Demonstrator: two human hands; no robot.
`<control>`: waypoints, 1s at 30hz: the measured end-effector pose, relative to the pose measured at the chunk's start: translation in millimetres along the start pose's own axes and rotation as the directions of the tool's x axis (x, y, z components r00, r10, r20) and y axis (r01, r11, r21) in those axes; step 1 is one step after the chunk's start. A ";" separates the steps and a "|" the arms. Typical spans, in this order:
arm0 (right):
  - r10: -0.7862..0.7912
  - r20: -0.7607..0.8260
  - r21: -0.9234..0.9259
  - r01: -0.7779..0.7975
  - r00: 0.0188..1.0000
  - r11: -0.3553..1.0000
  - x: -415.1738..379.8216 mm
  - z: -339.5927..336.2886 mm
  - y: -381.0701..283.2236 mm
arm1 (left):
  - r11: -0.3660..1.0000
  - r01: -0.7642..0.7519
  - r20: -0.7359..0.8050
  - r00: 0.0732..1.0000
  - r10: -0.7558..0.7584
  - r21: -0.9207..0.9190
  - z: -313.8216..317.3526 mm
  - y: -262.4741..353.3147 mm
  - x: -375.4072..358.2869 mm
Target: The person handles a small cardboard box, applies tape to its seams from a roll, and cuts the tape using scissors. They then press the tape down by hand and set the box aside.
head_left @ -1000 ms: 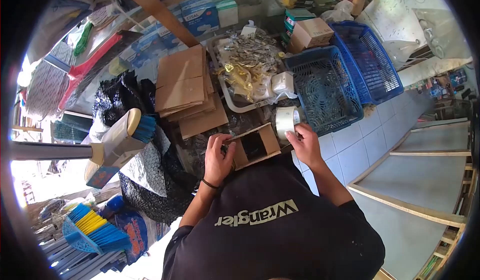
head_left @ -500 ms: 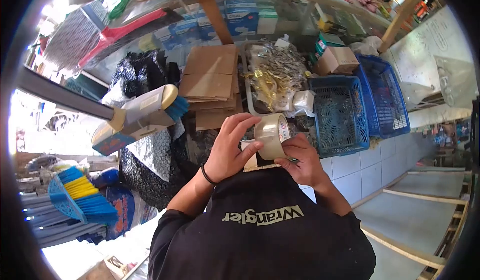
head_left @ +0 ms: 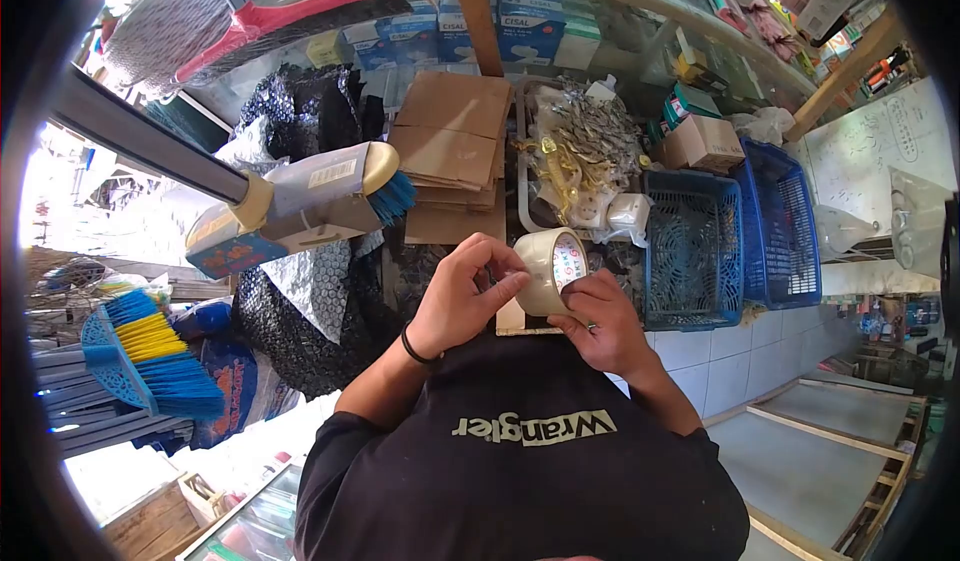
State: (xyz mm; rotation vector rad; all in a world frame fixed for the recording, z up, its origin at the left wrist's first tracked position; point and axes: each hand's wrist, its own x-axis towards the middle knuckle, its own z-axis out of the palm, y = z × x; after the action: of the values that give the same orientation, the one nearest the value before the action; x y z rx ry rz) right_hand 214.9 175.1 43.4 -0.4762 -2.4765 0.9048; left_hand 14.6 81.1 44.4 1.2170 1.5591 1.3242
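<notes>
A roll of clear packing tape is held up in front of my chest. My right hand grips it from below and behind. My left hand pinches at the roll's outer edge with thumb and fingertips. Just under the roll shows a sliver of a small cardboard box, mostly hidden by my hands and my black shirt.
A stack of flat cardboard lies ahead, beside a tray of bagged metal hardware. Two blue plastic baskets stand at the right. A broom head juts in from the left over black bags. Boxes line the shelf behind.
My right hand lifted the tape roll from the counter to my chest, and my left hand left the small box and came onto the roll. The view tilted.
</notes>
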 end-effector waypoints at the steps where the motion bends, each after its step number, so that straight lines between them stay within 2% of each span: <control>1: 0.004 0.000 -0.002 -0.004 1.000 1.000 0.7 0.2 -0.3 | 0.998 0.021 0.012 1.000 -0.020 -0.053 0.2 -3.2 0.0; 4: 0.041 0.007 0.025 -0.041 0.999 0.999 -0.9 2.6 -0.2 | 0.999 0.029 -0.014 0.999 -0.029 -0.042 3.2 -10.5 -0.1; 7: 0.049 -0.022 0.079 -0.047 0.999 0.996 -1.0 5.4 -2.8 | 0.996 -0.064 -0.095 0.993 0.069 0.055 8.7 -8.5 -1.5; 10: 0.077 -0.031 0.132 -0.073 0.997 0.989 -3.9 8.0 -1.9 | 0.995 -0.074 -0.152 0.985 0.085 0.073 14.3 -8.7 -4.3; 13: 0.242 0.099 0.187 -0.257 0.965 0.948 -8.5 6.4 -4.8 | 0.985 -0.165 -0.205 0.964 0.170 0.040 20.1 -16.4 -6.1; 16: 0.209 0.076 0.204 -0.220 0.975 0.954 -11.3 6.5 -2.8 | 0.992 -0.052 -0.109 0.992 0.065 0.119 11.3 -11.0 -3.3; 19: 0.238 0.075 0.214 -0.249 0.968 0.945 -12.3 8.5 -3.8 | 0.999 -0.026 -0.200 0.980 0.021 -0.022 19.1 -13.7 -3.6; 22: 0.223 0.048 0.247 -0.228 0.974 0.942 -12.4 11.2 -3.3 | 0.994 -0.051 -0.085 0.995 0.060 0.096 13.2 -7.8 -2.7; 25: 0.222 0.054 0.239 -0.229 0.973 0.944 -12.5 12.1 -2.7 | 0.985 0.003 -0.030 1.000 0.002 0.174 7.2 -4.4 -5.4; 30: 0.216 0.076 0.225 -0.228 0.973 0.947 -13.1 13.8 -1.5 | 0.992 0.004 -0.006 1.000 -0.004 0.126 3.8 -7.2 -8.6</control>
State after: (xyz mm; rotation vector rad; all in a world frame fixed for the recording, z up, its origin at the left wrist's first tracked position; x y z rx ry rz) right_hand 218.3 160.9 31.2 -0.6664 -2.3522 1.2949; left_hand 19.1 73.8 36.2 1.2870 1.6700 1.2433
